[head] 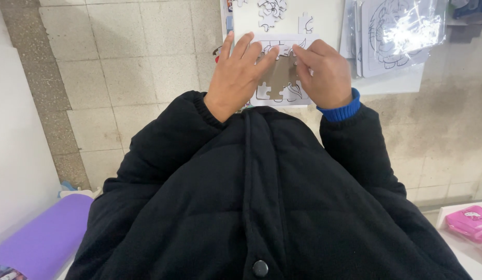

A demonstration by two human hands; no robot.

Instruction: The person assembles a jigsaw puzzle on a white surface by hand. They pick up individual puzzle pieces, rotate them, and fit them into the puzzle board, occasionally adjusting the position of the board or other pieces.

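A white jigsaw puzzle board with a brown bare middle lies on a white table in front of me. My left hand rests flat on its left side, fingers spread over the pieces. My right hand covers its right side, fingertips pressing on a piece near the top middle; whether it pinches a piece is hidden. Loose white puzzle pieces lie further up the table. My black jacket fills the lower view.
Puzzle boards in clear plastic wrap lie at the upper right. A purple rolled mat is at the lower left, a pink case at the lower right. Tiled floor shows on both sides.
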